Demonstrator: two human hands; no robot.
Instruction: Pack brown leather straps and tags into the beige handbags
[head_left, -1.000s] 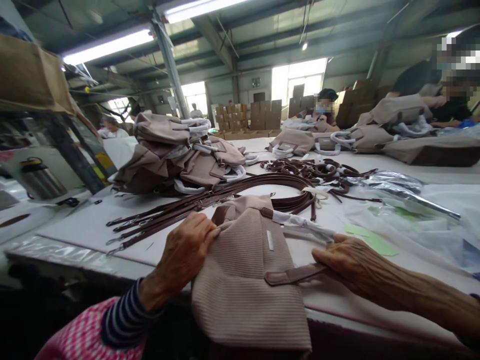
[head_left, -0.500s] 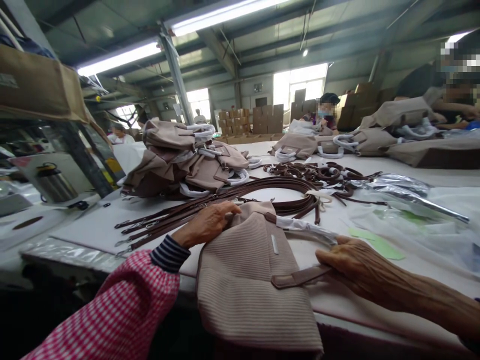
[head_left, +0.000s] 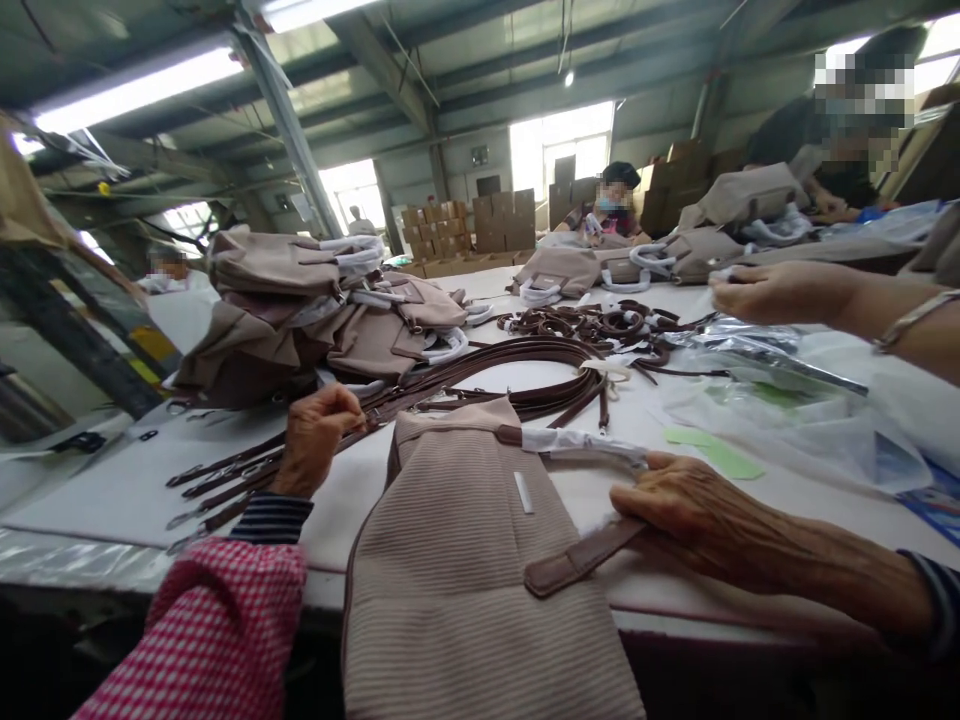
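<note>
A beige ribbed handbag [head_left: 465, 540] with brown leather tabs and a small metal plate hangs over the table's front edge. My right hand [head_left: 682, 515] is closed round its handle [head_left: 577, 445], which is partly wrapped in white film. To the bag's left, my left hand [head_left: 319, 435] is off the bag with its fingers curled together. Its fingertips are at the bundle of brown leather straps [head_left: 405, 395]; whether they pinch one is hidden. Metal clasps [head_left: 184, 520] end the straps on the left.
Similar handbags [head_left: 277, 270] are piled at the back left, others [head_left: 562, 270] further back. Coiled straps [head_left: 562, 320], clear plastic [head_left: 847, 410] and green paper [head_left: 712, 452] lie beyond my right hand. A co-worker's hand [head_left: 757, 285] reaches in from the right; other people work behind.
My left hand has left the bag's top and moved left to the straps, its fingers curling. My right hand keeps the handle. A co-worker's arm has come in from the right.
</note>
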